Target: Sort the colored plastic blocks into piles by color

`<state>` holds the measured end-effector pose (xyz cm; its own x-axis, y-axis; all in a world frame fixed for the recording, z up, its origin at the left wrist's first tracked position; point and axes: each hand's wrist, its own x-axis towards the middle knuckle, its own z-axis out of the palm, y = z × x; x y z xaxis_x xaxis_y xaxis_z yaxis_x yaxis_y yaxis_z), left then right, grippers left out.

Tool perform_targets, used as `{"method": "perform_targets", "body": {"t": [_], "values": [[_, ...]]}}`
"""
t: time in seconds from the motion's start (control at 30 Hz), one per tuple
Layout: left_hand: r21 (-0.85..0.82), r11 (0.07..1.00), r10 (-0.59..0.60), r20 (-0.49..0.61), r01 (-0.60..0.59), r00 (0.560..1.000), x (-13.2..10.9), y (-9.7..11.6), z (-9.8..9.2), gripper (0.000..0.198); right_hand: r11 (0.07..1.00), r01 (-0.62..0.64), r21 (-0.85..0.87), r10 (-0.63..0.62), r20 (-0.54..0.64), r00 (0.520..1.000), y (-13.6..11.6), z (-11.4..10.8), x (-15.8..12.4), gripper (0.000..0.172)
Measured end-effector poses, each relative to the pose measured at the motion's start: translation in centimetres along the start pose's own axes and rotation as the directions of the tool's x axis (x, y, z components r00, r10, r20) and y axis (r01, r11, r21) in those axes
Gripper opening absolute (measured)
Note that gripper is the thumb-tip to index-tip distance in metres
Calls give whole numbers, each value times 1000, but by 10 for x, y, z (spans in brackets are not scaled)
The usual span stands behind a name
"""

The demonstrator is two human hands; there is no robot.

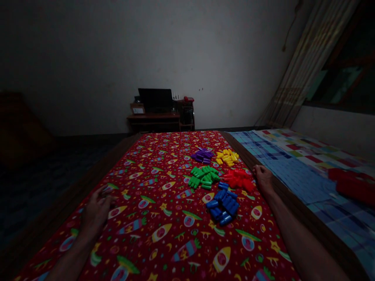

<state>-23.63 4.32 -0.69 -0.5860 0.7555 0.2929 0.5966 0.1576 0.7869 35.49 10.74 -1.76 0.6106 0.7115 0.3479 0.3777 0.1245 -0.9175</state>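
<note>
My left hand rests on the left part of the red patterned cloth, its fingers loosely bent and apart, with nothing in them. At the cloth's right edge lies my right hand, its fingers curled in and nothing visible in its grip. Closest to it is a pile of red plastic pieces. Around that pile are blue pieces, green pieces, purple pieces and yellow pieces, small and partly rod-like, sorted by colour. Neither hand touches the blue, green, purple or yellow piles.
Beyond the cloth's far end, a dark monitor stands on a wooden desk, with a red telephone to its right. A bed with checked bedding adjoins on the right. Red fabric lies on it. A curtain hangs by the window.
</note>
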Motion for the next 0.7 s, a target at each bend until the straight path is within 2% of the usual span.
{"method": "perform_targets", "body": {"t": [0.07, 0.13, 0.27, 0.43, 0.6, 0.7], "values": [[-165, 977, -128, 77, 139, 989, -1, 4, -2, 44, 1000, 0, -7, 0, -11, 1000, -2, 0, 0, 52], [-244, 945, -203, 93, 220, 975, -2, 8, -3, 45, 1000, -10, -2, 10, -23, 1000, -3, 0, 0, 53], [-316, 919, -225, 68, 235, 972, -3, 12, -5, 45, 1000, -25, 19, 26, -20, 999, -2, -1, 2, 54], [-274, 934, -230, 34, 230, 973, -2, 11, -6, 47, 1000, -19, 10, 19, -26, 999, 3, -1, 3, 55], [-335, 906, -257, 54, 260, 965, -3, 12, -5, 50, 993, 24, -116, -26, -19, 999, 12, -1, 3, 54], [-303, 913, -271, 51, 273, 961, -7, 17, -7, 47, 983, 71, -170, -68, 23, 997, 15, 7, 12, 58]]}}
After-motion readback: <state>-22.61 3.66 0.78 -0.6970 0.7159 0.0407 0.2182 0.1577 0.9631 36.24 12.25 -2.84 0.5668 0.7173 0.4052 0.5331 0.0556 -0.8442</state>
